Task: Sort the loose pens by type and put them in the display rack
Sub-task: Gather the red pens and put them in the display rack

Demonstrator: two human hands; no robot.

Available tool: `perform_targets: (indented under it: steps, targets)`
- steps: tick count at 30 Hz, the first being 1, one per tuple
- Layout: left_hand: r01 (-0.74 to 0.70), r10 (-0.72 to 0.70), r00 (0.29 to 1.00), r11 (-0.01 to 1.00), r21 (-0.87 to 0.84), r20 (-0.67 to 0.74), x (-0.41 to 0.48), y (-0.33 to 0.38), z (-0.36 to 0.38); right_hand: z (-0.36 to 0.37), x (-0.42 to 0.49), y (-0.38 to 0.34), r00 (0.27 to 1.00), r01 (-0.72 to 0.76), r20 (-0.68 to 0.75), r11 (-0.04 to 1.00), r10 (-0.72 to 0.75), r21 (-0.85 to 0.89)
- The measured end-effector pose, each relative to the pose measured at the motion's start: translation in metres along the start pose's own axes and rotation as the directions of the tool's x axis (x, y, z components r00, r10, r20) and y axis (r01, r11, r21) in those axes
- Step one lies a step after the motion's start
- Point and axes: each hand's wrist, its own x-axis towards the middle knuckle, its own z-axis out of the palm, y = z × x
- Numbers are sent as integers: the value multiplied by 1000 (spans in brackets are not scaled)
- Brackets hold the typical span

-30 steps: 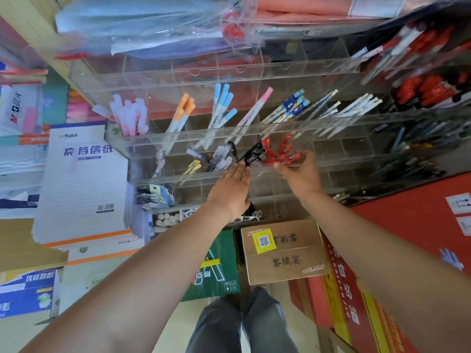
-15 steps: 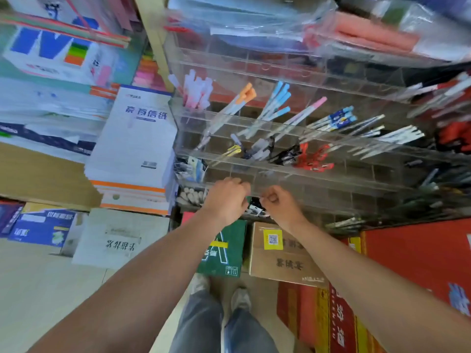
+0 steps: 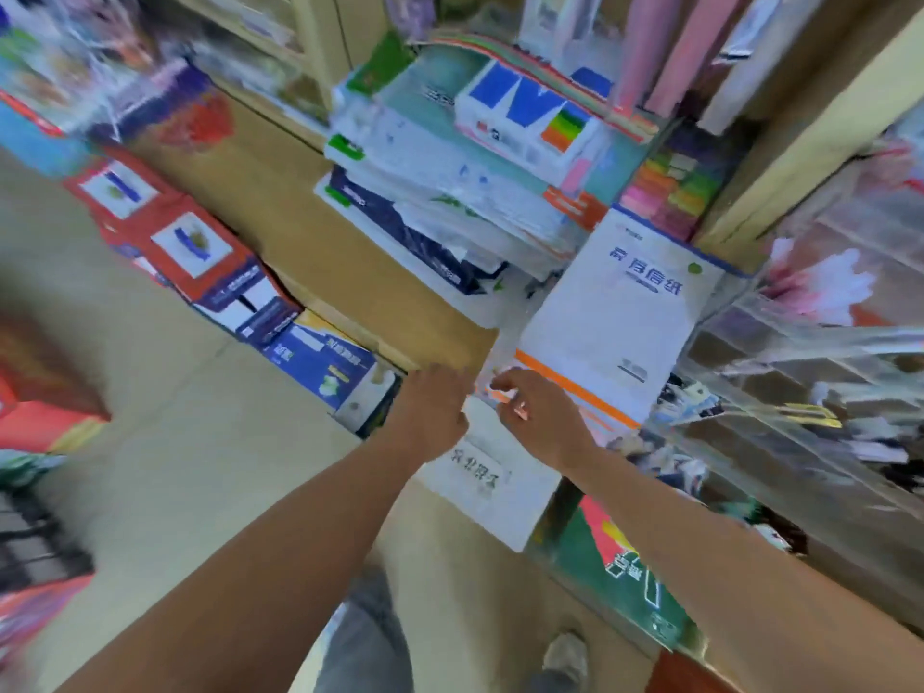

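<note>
Cardboard cartons: red, white and blue printed boxes (image 3: 200, 262) lie in a row on the pale floor along the foot of the wooden shelf unit; judged to be stock parked low, out of reach of the sorting.
Paper stack: white and dark-blue wrapped reams (image 3: 450, 202) are piled flat on the shelf, broad sides down so they bear each other's weight.
Left hand (image 3: 432, 412): reached forward beside the other hand, back of the hand up, fingers curled; whether it grips anything I cannot tell through the blur.
Right hand (image 3: 537, 417): just beside the left, not touching it, fingers loosely bent in front of the orange edge of the pad; something small and pale may sit in the fingers, but blur hides it.
Writing pad: white ruled-paper pad with blue lettering and an orange strip (image 3: 620, 332) leans against the stack, cover outward, likely so shoppers can read it.
Display rack: clear acrylic compartmented pen rack (image 3: 800, 372) stands at the right edge; blurred pens (image 3: 825, 287) stand tilted in its slots; both hands are well clear of it, so I judge a fetch is under way.
</note>
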Motion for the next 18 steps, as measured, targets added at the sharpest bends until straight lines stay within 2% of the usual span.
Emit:
perform_targets:
  steps: [3, 8, 12, 18]
  targets:
    - [49, -49, 999, 999, 6, 15, -8, -93, -4, 54, 63, -47, 997, -9, 69, 994, 16, -106]
    - [147, -147, 986, 989, 2, 78, -18, -241, 4, 132, 156, -119, 973, -118, 177, 976, 151, -181]
    - [241, -239, 966, 970, -13, 103, -11, -338, 3, 176, 224, -164, 964, -83, 232, 975, 130, -205]
    - [303, -298, 950, 952, -49, 96, 30, -457, -2, 221, 343, -214, 952, -57, 280, 969, 126, -241]
